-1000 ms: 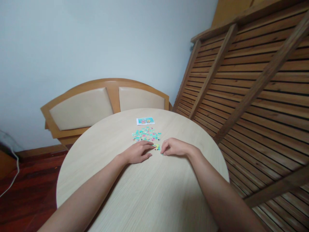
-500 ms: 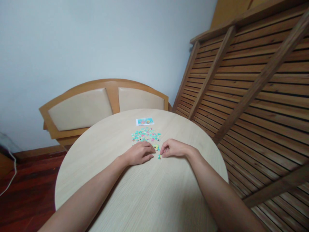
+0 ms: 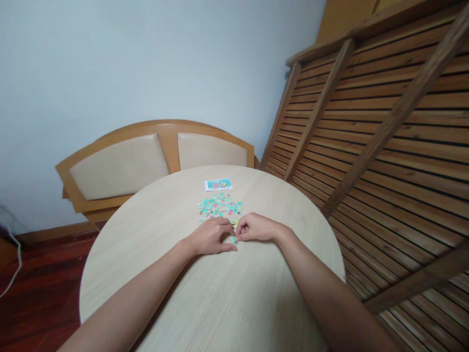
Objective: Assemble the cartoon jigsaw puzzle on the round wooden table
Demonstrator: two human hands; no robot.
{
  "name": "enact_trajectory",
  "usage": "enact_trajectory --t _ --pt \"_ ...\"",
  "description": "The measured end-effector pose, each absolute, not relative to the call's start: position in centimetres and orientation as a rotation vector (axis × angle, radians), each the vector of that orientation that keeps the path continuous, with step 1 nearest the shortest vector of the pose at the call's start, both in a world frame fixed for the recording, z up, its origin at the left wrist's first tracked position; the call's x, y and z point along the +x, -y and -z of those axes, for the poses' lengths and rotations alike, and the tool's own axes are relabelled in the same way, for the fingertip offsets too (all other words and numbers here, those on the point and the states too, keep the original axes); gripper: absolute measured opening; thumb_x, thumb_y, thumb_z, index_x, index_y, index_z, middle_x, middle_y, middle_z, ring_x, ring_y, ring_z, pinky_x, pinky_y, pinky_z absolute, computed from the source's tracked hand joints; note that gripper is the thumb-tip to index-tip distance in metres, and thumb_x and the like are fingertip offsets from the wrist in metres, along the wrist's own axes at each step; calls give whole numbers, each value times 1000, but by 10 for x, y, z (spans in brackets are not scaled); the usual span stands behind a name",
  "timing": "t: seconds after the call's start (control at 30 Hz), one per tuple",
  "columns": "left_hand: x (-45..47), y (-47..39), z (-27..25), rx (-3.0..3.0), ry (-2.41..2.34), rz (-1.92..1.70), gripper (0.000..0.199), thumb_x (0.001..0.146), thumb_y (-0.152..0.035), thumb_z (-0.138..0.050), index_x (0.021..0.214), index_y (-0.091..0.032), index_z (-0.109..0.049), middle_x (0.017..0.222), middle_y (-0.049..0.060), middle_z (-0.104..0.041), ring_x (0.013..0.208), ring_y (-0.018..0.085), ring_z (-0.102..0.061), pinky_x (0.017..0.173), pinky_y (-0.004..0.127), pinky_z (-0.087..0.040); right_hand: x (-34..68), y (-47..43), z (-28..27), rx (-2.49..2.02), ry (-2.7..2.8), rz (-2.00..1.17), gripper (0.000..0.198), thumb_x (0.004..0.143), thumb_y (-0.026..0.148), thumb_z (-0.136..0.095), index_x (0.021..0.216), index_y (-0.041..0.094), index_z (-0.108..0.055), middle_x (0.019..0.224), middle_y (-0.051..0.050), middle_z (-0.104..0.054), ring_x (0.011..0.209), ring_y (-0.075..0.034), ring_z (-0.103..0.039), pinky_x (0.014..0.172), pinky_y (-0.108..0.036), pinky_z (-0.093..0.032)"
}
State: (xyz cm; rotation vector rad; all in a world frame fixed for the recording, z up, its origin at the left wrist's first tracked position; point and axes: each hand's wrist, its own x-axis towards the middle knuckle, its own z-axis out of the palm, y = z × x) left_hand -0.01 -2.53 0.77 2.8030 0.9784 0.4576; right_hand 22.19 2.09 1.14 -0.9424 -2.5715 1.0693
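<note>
My left hand (image 3: pixel 214 235) rests on the round table, thumb and fingers apart at the left side of a small green and red puzzle piece cluster (image 3: pixel 235 240). From the right, my right hand (image 3: pixel 258 227) pinches at the edge of that cluster; its fingertips are closed on a puzzle piece, mostly hidden by the fingers. Just beyond the fingertips lies a yellow joined bit of puzzle (image 3: pixel 234 223), partly covered by my hands. Behind it spreads a pile of loose puzzle pieces (image 3: pixel 220 204), mostly turquoise with some pink and yellow.
A picture card (image 3: pixel 219 184) with a turquoise cartoon scene lies beyond the pile. The pale round table (image 3: pixel 164 210) stands against a padded wooden headboard (image 3: pixel 120 166). A slatted wooden frame (image 3: pixel 366 146) leans along the right side. On the left, a white cable (image 3: pixel 18 264) hangs above the dark red floor.
My right hand has moved left to the small cluster, close to my left fingers. My left thumb has spread away from the fingers, and the cluster now sits between the hands.
</note>
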Motion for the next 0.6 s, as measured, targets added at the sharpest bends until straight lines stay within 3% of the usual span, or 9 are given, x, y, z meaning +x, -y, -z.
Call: enact_trajectory --t 0.23,0.6 --pt "0 20 2 2667 -966 -546 16 93 -32 -62 100 -20 -70 101 6 -69 99 21 -62 92 33 -45 228 -24 -14 -989 2514 -1047 20 73 27 -70 87 15 -79 69 0 -67 63 -12 -56 56 -21 -38" --pt "-2 24 1 2659 -909 -579 24 91 -36 -65 108 -19 -66 107 9 -66 104 24 -60 95 37 -45 233 -29 -10 -1037 2442 -954 20 76 25 -68 91 15 -77 75 -1 -69 66 -14 -58 59 -23 -40"
